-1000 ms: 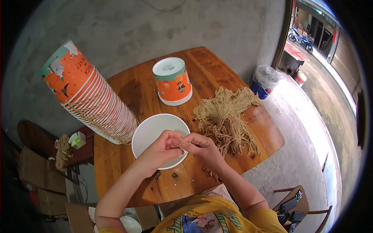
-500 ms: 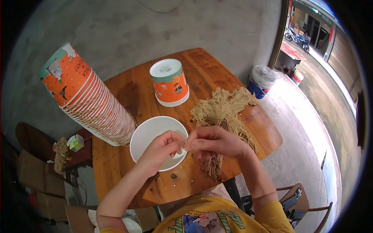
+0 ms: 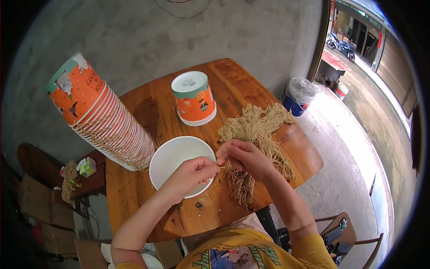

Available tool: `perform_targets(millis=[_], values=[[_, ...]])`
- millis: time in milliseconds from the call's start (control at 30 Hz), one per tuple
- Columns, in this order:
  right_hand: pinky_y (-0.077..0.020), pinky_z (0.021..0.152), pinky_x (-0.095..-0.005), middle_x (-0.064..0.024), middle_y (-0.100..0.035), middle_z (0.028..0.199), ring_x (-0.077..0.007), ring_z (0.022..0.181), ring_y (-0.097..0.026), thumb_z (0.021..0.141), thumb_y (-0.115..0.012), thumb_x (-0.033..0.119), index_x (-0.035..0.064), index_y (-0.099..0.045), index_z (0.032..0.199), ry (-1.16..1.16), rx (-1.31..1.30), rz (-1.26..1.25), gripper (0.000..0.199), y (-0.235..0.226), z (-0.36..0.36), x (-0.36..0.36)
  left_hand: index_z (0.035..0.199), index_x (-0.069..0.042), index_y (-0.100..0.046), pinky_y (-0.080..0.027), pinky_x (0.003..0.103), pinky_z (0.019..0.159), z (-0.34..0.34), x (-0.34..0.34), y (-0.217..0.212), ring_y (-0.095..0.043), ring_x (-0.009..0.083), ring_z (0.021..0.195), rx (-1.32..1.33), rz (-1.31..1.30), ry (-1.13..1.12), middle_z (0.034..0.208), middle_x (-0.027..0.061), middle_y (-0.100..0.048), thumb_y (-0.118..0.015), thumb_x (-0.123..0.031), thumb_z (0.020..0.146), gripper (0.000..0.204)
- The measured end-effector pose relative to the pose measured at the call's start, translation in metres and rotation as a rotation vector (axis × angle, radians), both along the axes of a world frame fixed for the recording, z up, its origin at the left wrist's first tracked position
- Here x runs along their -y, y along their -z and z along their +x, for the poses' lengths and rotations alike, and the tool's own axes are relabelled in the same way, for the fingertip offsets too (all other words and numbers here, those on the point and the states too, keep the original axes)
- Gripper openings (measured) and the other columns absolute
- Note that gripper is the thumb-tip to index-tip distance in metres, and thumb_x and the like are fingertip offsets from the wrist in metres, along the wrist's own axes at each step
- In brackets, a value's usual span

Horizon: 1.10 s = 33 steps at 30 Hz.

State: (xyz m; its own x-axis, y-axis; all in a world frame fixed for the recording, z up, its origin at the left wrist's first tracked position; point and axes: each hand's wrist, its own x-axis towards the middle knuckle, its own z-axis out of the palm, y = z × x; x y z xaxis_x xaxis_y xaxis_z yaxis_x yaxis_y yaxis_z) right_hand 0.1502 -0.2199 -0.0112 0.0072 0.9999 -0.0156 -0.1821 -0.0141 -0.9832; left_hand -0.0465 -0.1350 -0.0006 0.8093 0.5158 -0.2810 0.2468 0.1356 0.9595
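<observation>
Over the right rim of a white paper bucket (image 3: 179, 150), my two hands meet, fingertips almost touching. My left hand (image 3: 193, 175) is closed in a pinch, and a short pale end of twine (image 3: 221, 167) pokes out by its fingertips. My right hand (image 3: 245, 158) pinches at the same spot with curled fingers; its grip on the thin twine is partly hidden. The bucket stands upright, its opening facing up. Just beyond my right hand lies a loose bundle of tan twine (image 3: 257, 125), spread over the table with its frayed ends toward me.
A tall leaning stack of orange buckets (image 3: 112, 119) with twine on their sides stands at the left of the wooden table (image 3: 148, 105). Several nested buckets (image 3: 195, 105) sit upside down at the back. A blue pail (image 3: 295, 101) is on the floor; a chair (image 3: 342, 228) stands at the lower right.
My right hand has lifted slightly and its fingers have turned upward, while my left hand has moved a little right. The pale twine end now shows between them. The view has shifted slightly.
</observation>
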Motion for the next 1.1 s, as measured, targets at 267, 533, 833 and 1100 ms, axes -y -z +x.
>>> perform_targets(millis=[267, 533, 833, 1100], values=[[-0.0446, 0.056, -0.0252, -0.0041, -0.060, 0.082, -0.0128, 0.062, -0.056, 0.085, -0.072, 0.012, 0.0065, -0.063, 0.093, 0.351, 0.663, 0.378, 0.013, 0.023, -0.019, 0.030, 0.099, -0.003, -0.063, -0.041, 0.019, 0.066, 0.006, 0.003, -0.003, -0.049, 0.0032, 0.074, -0.002, -0.005, -0.018, 0.085, -0.0035, -0.058, -0.060, -0.020, 0.096, 0.017], [-0.0481, 0.055, -0.0288, -0.0040, -0.058, 0.077, -0.0165, 0.064, -0.058, 0.079, -0.074, 0.003, 0.0086, -0.066, 0.091, 0.399, 0.765, 0.577, 0.015, 0.024, -0.051, 0.028, 0.105, -0.005, -0.063, -0.042, 0.020, 0.067, -0.001, -0.007, -0.002, -0.052, 0.0043, 0.075, 0.046, -0.210, 0.008, 0.089, -0.0028, -0.060, -0.058, -0.016, 0.096, 0.015], [-0.0483, 0.057, -0.0249, -0.0021, -0.063, 0.082, -0.0085, 0.072, -0.061, 0.094, -0.061, 0.009, 0.0066, -0.060, 0.103, 0.296, 0.291, 0.301, 0.010, 0.028, -0.038, 0.035, 0.114, -0.004, -0.057, -0.049, 0.024, 0.079, -0.007, -0.005, -0.005, -0.059, 0.0081, 0.089, 0.021, -0.255, -0.027, 0.099, 0.0026, -0.061, -0.060, -0.008, 0.093, 0.022], [-0.0419, 0.053, -0.0239, 0.0014, -0.059, 0.078, -0.0066, 0.063, -0.051, 0.092, -0.065, 0.014, 0.0046, -0.060, 0.103, 0.258, 0.327, 0.282, 0.015, 0.022, -0.025, 0.030, 0.112, -0.004, -0.053, -0.048, 0.023, 0.078, -0.004, -0.002, -0.001, -0.055, 0.0093, 0.083, 0.058, 0.219, 0.019, 0.093, 0.0010, -0.055, -0.057, 0.002, 0.089, 0.024]])
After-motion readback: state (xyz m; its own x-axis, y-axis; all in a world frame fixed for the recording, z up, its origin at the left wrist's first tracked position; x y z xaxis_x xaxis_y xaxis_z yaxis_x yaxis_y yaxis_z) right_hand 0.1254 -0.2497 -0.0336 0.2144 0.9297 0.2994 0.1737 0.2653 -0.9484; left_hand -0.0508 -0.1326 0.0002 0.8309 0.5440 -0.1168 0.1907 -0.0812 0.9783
